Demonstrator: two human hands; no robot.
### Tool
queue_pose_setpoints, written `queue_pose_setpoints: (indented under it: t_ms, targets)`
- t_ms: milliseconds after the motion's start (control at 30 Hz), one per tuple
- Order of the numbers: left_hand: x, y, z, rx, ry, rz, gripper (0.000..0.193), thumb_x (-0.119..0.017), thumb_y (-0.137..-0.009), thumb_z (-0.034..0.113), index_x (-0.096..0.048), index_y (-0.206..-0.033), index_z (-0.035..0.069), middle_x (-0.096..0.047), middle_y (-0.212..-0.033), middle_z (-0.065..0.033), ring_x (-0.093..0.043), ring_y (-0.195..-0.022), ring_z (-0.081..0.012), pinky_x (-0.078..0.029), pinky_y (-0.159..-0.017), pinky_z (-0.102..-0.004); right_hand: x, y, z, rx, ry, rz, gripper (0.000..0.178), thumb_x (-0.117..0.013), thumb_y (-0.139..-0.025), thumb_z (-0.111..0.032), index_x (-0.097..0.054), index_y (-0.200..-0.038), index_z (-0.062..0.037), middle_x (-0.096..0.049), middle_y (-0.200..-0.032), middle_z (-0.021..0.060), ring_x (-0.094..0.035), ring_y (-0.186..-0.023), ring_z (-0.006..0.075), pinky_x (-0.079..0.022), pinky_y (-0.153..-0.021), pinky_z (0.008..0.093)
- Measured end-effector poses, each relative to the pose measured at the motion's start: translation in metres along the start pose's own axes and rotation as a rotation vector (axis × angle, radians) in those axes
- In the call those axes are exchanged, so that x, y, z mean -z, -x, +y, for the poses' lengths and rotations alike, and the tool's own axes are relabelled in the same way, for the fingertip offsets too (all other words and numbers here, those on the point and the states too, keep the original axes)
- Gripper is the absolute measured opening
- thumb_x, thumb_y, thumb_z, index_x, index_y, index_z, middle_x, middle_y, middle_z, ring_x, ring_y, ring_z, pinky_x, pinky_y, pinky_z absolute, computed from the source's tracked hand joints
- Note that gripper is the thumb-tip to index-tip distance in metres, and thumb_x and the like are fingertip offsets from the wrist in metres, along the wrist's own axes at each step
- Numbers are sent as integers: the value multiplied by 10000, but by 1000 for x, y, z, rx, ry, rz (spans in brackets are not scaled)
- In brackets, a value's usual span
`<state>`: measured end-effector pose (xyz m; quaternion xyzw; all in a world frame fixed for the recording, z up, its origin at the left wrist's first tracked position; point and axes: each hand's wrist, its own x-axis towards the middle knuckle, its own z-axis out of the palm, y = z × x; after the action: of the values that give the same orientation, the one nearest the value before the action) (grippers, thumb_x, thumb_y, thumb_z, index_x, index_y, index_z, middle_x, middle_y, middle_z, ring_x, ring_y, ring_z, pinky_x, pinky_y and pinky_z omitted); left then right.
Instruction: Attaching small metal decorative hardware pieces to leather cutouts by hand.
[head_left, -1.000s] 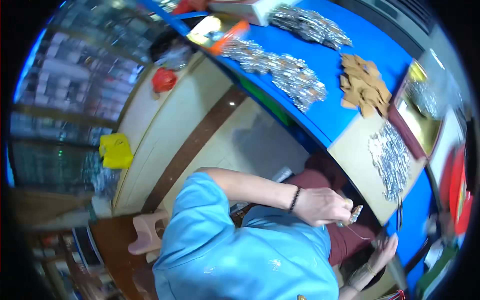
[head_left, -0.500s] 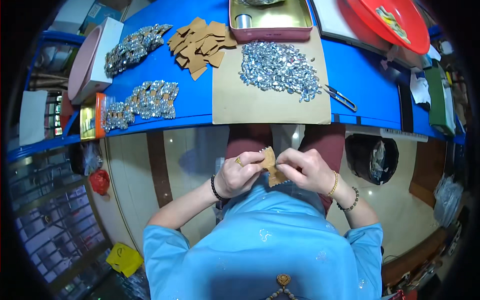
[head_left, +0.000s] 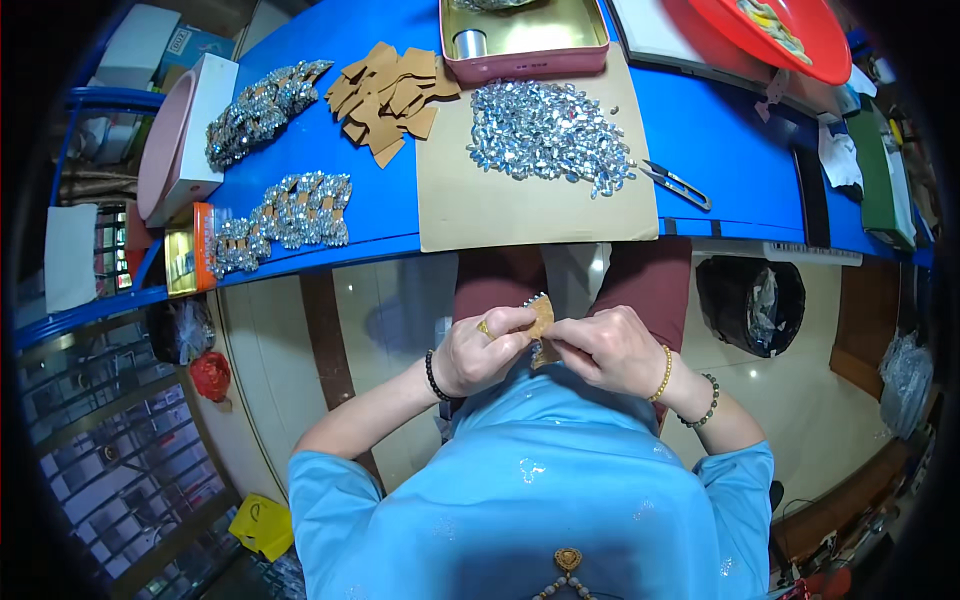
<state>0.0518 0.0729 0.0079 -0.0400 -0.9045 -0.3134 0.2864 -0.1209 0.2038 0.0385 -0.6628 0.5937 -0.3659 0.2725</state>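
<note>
Together, left hand [head_left: 482,350], right hand [head_left: 606,347], pinching card [head_left: 541,318]

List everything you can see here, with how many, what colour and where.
Table: one, blue, across the top.
Board: one, tan, on the table's near edge.
Loose gems: one heap, silvery, on the board.
Blank card pieces: one pile, brown, left of the heap.
Gem-covered cards: two piles, silver on brown, on the table's left part.
Tin: one, pink, behind the board.
Snips: one pair, right of the board.
Tray: one, red, top right.
Bin: one, black, on the floor at right.
Small card: one, brown, held over the lap.
Left hand: pinching the small card.
Right hand: pinching it too.
</note>
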Motion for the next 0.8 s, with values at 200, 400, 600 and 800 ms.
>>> queue_pose_setpoints:
  t_ms: [200,400,600,800]
  targets:
    - [3,-1,-3,-34,12,-39,276,-717,-646,-34,-550,-863,-2,-598,-945,-168,-640,-718,-264,-536,-529,-313,0,-1,-1,-32,5,-41,96,-613,-756,-93,-593,-843,-56,-570,-578,131,-583,-529,303,-477,-476,388]
    - [4,-3,-5,-41,31,-97,264,-720,-657,-16,-562,-868,-4,-595,-942,-171,-635,-718,-272,-537,-550,-305,6,-4,6,-9,27,-135,141,-614,-728,-51,-631,-868,-47,-603,-627,113,-605,-562,279,-491,-514,356]
    - [12,-20,2,355,413,-203,192,-678,-743,3,-572,-902,-11,-606,-934,-156,-636,-709,-222,-536,-586,-284,12,-8,30,-2,-223,-184,137,-601,-755,-62,-639,-886,-49,-632,-701,129,-620,-621,287,-496,-568,346]
    - [23,-25,-2,1249,1304,-392,132,-548,-903,105,-562,-955,-15,-621,-872,-104,-643,-719,-147,-557,-637,-279,-5,-4,38,-156,-701,-199,153,-558,-748,2,-629,-881,-23,-638,-733,99,-611,-628,181,-479,-603,310]
